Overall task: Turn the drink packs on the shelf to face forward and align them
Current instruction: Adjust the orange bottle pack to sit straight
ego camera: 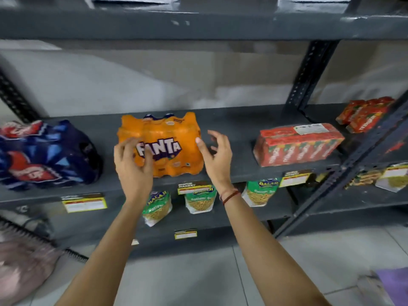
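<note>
An orange Fanta pack (167,142) stands in the middle of the dark grey shelf (238,129), its logo facing me. My left hand (132,160) rests its spread fingers on the pack's front left corner. My right hand (216,155) hovers just off the pack's right side, fingers apart, thumb near the wrap. A blue and red drink pack (44,155) lies skewed at the left. A red carton pack (295,144) lies at an angle to the right, and another red pack (364,113) sits further right at the back.
Snack pouches (198,199) hang on the shelf below, behind yellow price labels (84,203). A slotted upright post (309,78) stands at the right rear. A diagonal frame bar (344,173) crosses the right side. A pink bag (24,266) lies on the floor at left.
</note>
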